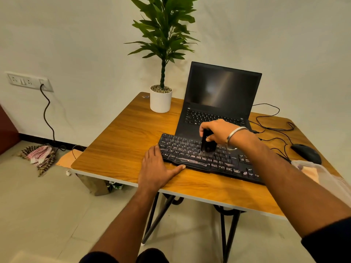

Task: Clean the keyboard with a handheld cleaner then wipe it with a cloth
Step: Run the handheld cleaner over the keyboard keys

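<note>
The keyboard [207,158] lies slantwise across the near right part of the wooden table [121,137], its far edge just in front of the open laptop [218,99]. Our right hand [218,132] curls round a small black handheld cleaner [207,142], held upright with its bristles down on the middle rows of keys. Our left hand [157,168] lies flat on the table at the keyboard's left end, fingers straight, fingertips against the left edge and the thumb stretched along the front edge; we judge that it braces the board against the strokes.

We take this to be the first step, the brushing, and only partly done: the bristles sit near the centre, and the number pad end to the right lies under our forearm. The next move calls for short strokes along the rows toward the ends, with light pressure so the keys are not pressed hard, while the left hand holds the board steady.

Further out, a pale cloth [311,171] lies at the table's right edge, near the keyboard's right end, probably meant for the wiping. A black mouse [305,153] rests beyond it, cables trailing. A potted plant [161,99] stands at the far edge beside the laptop.
</note>
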